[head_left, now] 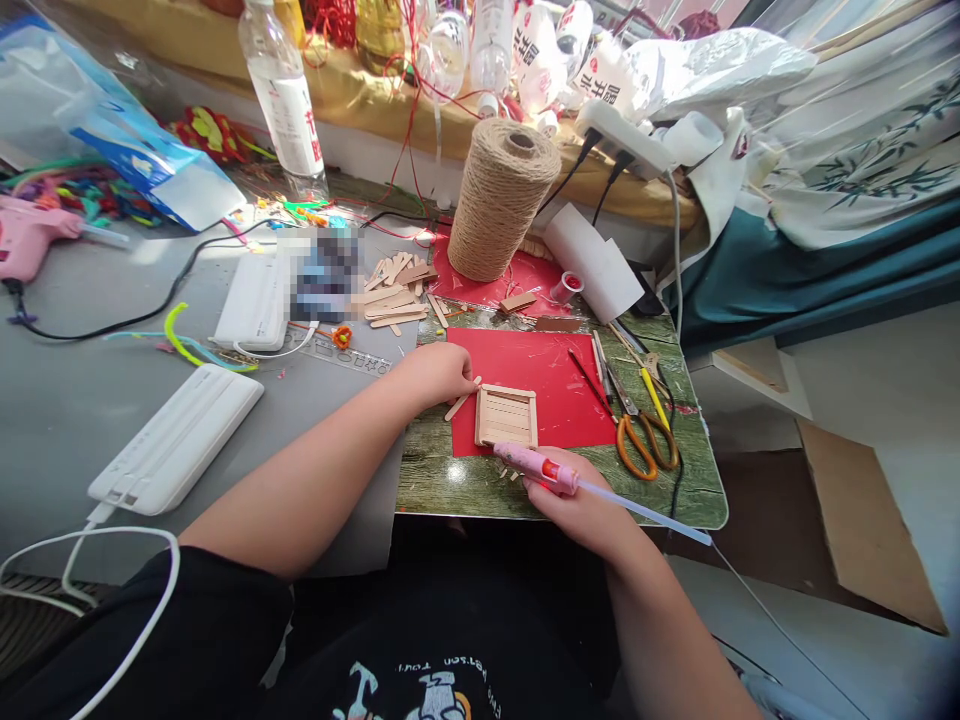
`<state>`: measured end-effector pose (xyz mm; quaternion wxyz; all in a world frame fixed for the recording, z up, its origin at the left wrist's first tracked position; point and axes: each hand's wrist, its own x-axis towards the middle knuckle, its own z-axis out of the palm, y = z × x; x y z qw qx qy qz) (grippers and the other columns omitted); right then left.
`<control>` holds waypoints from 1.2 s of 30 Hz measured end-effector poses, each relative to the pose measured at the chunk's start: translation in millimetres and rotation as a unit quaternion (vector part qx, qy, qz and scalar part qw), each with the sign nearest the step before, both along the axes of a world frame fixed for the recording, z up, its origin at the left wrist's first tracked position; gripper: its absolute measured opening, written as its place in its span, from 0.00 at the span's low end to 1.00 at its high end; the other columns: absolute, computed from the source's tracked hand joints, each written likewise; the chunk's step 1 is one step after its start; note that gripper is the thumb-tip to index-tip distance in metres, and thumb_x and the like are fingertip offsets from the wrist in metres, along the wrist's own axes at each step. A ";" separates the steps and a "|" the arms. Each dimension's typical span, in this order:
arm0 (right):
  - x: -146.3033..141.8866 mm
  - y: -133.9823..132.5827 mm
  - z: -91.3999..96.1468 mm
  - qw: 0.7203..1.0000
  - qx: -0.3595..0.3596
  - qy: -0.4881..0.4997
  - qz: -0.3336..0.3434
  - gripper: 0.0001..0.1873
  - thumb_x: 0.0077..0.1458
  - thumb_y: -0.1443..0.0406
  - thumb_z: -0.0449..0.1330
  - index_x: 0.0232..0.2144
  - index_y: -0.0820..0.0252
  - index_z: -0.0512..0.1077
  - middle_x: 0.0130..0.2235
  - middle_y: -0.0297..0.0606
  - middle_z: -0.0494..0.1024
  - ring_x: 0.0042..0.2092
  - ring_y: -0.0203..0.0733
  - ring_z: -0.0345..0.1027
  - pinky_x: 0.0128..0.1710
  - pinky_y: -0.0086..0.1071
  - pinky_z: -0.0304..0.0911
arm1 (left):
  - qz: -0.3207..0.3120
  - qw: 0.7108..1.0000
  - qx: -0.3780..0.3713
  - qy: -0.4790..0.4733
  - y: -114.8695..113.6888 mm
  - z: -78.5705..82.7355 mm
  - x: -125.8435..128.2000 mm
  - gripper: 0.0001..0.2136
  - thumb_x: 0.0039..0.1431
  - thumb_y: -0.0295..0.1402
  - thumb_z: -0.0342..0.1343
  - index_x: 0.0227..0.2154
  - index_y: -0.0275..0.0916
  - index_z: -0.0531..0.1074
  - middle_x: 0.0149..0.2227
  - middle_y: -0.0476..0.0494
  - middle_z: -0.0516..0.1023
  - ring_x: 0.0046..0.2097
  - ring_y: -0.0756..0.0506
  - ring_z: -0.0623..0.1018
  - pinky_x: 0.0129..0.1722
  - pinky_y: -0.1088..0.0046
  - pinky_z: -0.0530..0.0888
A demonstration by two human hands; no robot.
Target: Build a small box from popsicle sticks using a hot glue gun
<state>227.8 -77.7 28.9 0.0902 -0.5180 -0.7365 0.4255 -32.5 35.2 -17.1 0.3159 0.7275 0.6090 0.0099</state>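
Note:
My right hand is closed around a pink glue gun with a clear glue stick sticking out behind; its nozzle points at the near edge of a small square frame of wooden sticks. The frame lies on a red sheet on the small green-patterned table. My left hand is closed on a loose wooden stick just left of the frame.
Orange-handled scissors and pens lie right of the red sheet. A pile of wooden sticks, a big twine spool, white power banks, a second pink glue gun, bottles and a power strip crowd the back.

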 end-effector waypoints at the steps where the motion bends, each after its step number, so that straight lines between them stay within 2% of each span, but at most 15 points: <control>1: 0.2 -0.1 -0.3 1.000 -0.001 0.002 -0.003 0.08 0.53 0.67 0.61 0.36 0.55 0.79 0.31 0.36 0.80 0.35 0.45 0.71 0.37 0.34 0.67 | 0.000 1.000 -0.002 -0.001 0.0 -0.1 0.0 0.13 0.56 0.45 0.60 0.31 0.44 0.83 0.29 0.44 0.84 0.32 0.43 0.79 0.33 0.68 0.68; 11: 3.4 -1.1 -6.5 1.000 -0.003 0.001 -0.013 0.08 0.54 0.67 0.61 0.36 0.57 0.79 0.30 0.35 0.79 0.32 0.43 0.69 0.34 0.32 0.65 | -0.002 1.000 0.005 0.001 0.3 0.2 -0.1 0.12 0.55 0.45 0.60 0.32 0.43 0.82 0.30 0.44 0.85 0.32 0.43 0.78 0.31 0.68 0.66; 15: 6.0 -2.6 -11.5 1.000 -0.011 0.000 -0.021 0.08 0.57 0.67 0.59 0.37 0.57 0.78 0.30 0.33 0.77 0.30 0.40 0.65 0.32 0.31 0.61 | -0.002 1.000 0.005 0.001 0.4 -0.2 -0.4 0.12 0.55 0.45 0.60 0.32 0.43 0.82 0.29 0.44 0.84 0.32 0.43 0.78 0.31 0.67 0.66; 18: 7.2 -3.0 -11.8 0.999 -0.019 0.010 -0.026 0.08 0.59 0.66 0.59 0.39 0.57 0.78 0.32 0.33 0.77 0.32 0.40 0.66 0.34 0.32 0.62 | -0.003 1.000 0.001 0.001 0.2 -0.6 -0.7 0.12 0.55 0.45 0.60 0.33 0.43 0.83 0.30 0.44 0.84 0.32 0.42 0.79 0.33 0.67 0.68; 28: 12.6 -2.3 -12.6 0.999 -0.002 0.006 -0.039 0.03 0.59 0.64 0.61 0.33 0.56 0.73 0.31 0.32 0.74 0.32 0.39 0.65 0.34 0.32 0.60 | 0.003 1.000 0.007 0.004 -1.3 3.0 -0.1 0.10 0.54 0.41 0.59 0.31 0.43 0.82 0.30 0.44 0.84 0.33 0.42 0.79 0.31 0.68 0.67; 30: 13.4 -3.0 -14.3 0.998 0.004 0.024 -0.056 0.04 0.60 0.62 0.62 0.36 0.56 0.75 0.33 0.34 0.76 0.33 0.40 0.67 0.33 0.32 0.62 | 0.007 1.000 0.019 -0.001 -0.9 4.1 -2.6 0.09 0.54 0.40 0.59 0.31 0.43 0.81 0.31 0.44 0.85 0.34 0.42 0.79 0.31 0.68 0.67; 33: 14.2 -3.8 -21.7 0.989 -0.019 0.095 -0.110 0.16 0.60 0.58 0.64 0.49 0.54 0.78 0.37 0.38 0.79 0.32 0.41 0.68 0.31 0.33 0.64 | 0.031 0.999 0.031 -0.030 0.5 7.1 -8.5 0.09 0.55 0.39 0.58 0.30 0.42 0.80 0.31 0.44 0.85 0.35 0.43 0.81 0.32 0.69 0.69; 36: 14.3 -2.6 -36.8 0.960 -0.082 0.189 -0.189 0.26 0.59 0.53 0.66 0.58 0.52 0.75 0.30 0.34 0.75 0.26 0.38 0.64 0.23 0.31 0.60 | 0.074 0.989 -0.007 -0.130 1.0 12.0 -12.9 0.08 0.58 0.40 0.58 0.33 0.41 0.77 0.31 0.45 0.84 0.33 0.45 0.82 0.32 0.70 0.73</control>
